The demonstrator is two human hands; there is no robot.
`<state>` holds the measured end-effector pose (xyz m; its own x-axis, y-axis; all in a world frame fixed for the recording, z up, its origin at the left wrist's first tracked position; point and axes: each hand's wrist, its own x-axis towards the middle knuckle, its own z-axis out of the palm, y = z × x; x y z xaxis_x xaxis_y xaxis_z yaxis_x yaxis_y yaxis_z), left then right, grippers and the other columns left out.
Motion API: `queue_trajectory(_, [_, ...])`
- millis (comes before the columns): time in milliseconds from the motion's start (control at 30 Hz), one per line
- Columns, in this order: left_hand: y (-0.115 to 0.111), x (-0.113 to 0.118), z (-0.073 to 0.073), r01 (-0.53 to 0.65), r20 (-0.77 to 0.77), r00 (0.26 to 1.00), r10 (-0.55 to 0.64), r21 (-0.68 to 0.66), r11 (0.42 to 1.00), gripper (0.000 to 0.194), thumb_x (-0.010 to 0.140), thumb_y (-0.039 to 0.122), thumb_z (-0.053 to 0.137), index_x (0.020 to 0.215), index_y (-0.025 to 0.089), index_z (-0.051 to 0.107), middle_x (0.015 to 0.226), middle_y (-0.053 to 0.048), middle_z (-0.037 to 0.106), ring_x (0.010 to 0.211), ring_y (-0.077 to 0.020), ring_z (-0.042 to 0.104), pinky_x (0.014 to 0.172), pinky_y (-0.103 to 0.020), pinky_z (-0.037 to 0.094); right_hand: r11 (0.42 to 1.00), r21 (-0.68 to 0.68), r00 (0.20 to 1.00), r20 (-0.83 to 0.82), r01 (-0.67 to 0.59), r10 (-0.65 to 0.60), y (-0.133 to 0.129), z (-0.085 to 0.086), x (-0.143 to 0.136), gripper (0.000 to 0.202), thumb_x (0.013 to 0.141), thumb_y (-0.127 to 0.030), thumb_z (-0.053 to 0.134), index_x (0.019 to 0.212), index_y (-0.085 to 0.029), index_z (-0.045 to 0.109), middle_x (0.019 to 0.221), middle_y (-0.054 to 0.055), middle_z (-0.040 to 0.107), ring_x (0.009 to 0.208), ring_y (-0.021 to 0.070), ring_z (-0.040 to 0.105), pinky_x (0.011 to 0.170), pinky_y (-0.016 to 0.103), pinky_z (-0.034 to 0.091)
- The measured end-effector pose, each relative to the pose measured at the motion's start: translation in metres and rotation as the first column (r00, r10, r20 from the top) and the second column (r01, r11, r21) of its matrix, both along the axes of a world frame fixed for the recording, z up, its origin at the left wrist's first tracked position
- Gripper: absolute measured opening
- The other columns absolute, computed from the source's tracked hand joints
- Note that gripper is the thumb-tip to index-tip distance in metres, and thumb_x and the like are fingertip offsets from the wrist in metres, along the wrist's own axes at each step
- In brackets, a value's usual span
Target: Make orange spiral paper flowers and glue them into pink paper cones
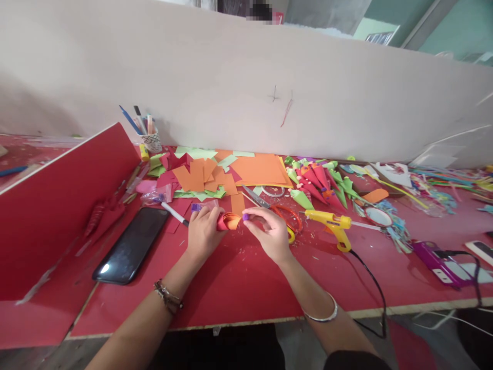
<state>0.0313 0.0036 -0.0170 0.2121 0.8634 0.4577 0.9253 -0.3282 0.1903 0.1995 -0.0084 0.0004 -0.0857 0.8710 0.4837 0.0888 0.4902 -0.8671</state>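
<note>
My left hand (204,229) is closed round a small rolled paper piece (232,221), red outside with orange layers at its open end. Close to that end, my right hand (270,234) pinches a tiny purple ball (245,217) between thumb and fingertips. Scissors with red handles (287,215) lie just behind my right hand. To the right rests a yellow glue gun (333,224) with its nozzle toward my hands. Behind my hands are loose orange paper pieces (191,176) and an orange sheet stack (260,170).
A black phone (131,245) lies at the left, beside an upright red board (65,210). A pen cup (152,141) stands behind. Red and green paper cones (314,180) are heaped at back right. A purple power strip (441,264) and black cord lie at the right.
</note>
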Motion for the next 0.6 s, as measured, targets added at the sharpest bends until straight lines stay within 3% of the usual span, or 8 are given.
queue_trajectory(233, [-0.0002, -0.0003, -0.0001, 0.013, -0.032, 0.999, -0.013, 0.017, 1.0, 0.012, 0.074, 0.028, 0.053, 0.081, 0.019, 0.056, 0.072, -0.004, 0.063, 0.074, -0.0216, 0.055, 0.062, -0.03, 0.031, 0.998, 0.06, 0.998, 0.062, -0.021, 0.017, 0.0009, -0.0015, -0.0005, 0.019, 0.075, -0.016, 0.058, 0.091, -0.024, 0.064, 0.09, 0.003, 0.063, 0.083, 0.0161, 0.06, 0.074, 0.033, 0.053])
queue_trajectory(500, [0.0003, -0.0001, -0.0003, 0.022, -0.075, 0.997, -0.02, 0.027, 0.999, 0.011, 0.075, 0.028, 0.054, 0.08, 0.019, 0.056, 0.07, -0.004, 0.063, 0.072, -0.0215, 0.054, 0.061, -0.03, 0.029, 0.986, 0.167, 0.979, 0.198, 0.016, -0.05, 0.0003, 0.0012, -0.0021, 0.016, 0.078, -0.016, 0.055, 0.089, -0.023, 0.062, 0.087, 0.002, 0.063, 0.085, 0.0156, 0.059, 0.078, 0.034, 0.049])
queue_trajectory(600, [0.0001, -0.0001, 0.0, 0.016, -0.077, 0.997, -0.014, 0.029, 0.999, 0.011, 0.074, 0.028, 0.054, 0.08, 0.018, 0.056, 0.071, -0.004, 0.063, 0.073, -0.0215, 0.054, 0.061, -0.03, 0.029, 0.988, 0.15, 0.98, 0.189, 0.029, -0.057, 0.0008, -0.0006, -0.0013, 0.022, 0.076, -0.018, 0.057, 0.098, -0.024, 0.06, 0.093, 0.004, 0.06, 0.087, 0.016, 0.057, 0.08, 0.034, 0.049])
